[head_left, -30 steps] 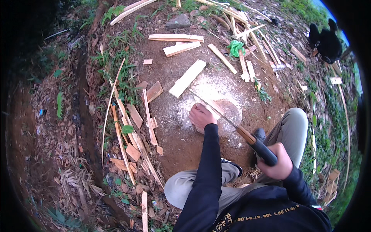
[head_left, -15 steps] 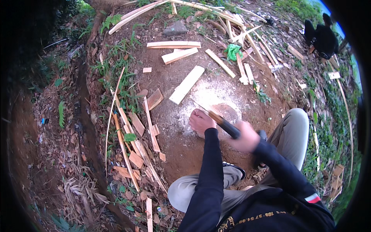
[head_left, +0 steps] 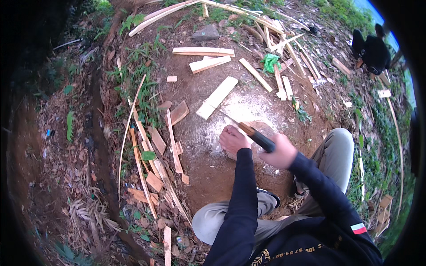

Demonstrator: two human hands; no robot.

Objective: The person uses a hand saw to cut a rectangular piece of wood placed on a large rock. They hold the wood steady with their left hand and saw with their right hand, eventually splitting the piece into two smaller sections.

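My right hand [head_left: 282, 151] is wrapped round the dark handle of a long-bladed knife [head_left: 256, 137]. Its brown collar and thin blade, seen nearly edge-on, point up and left toward a pale wooden board [head_left: 217, 97] on the ground. My left hand [head_left: 234, 138] is closed, close beside the knife's collar. Whatever its fingers hold is hidden. Just past both hands is a round stump top [head_left: 262, 127], partly covered by the knife and my hands. White, brightly lit bits lie around it.
Wood strips [head_left: 204, 51] and offcuts [head_left: 179, 113] lie ahead and to the left. A stick pile [head_left: 284, 42] and green plastic bag [head_left: 270, 63] are at the far right. My bent knee [head_left: 339, 150] is beside my right arm. Another person [head_left: 373, 49] sits at far right.
My right hand and the knife handle have shifted slightly up and away from me. My left hand stays closed in about the same place. The whole view has tilted a little.
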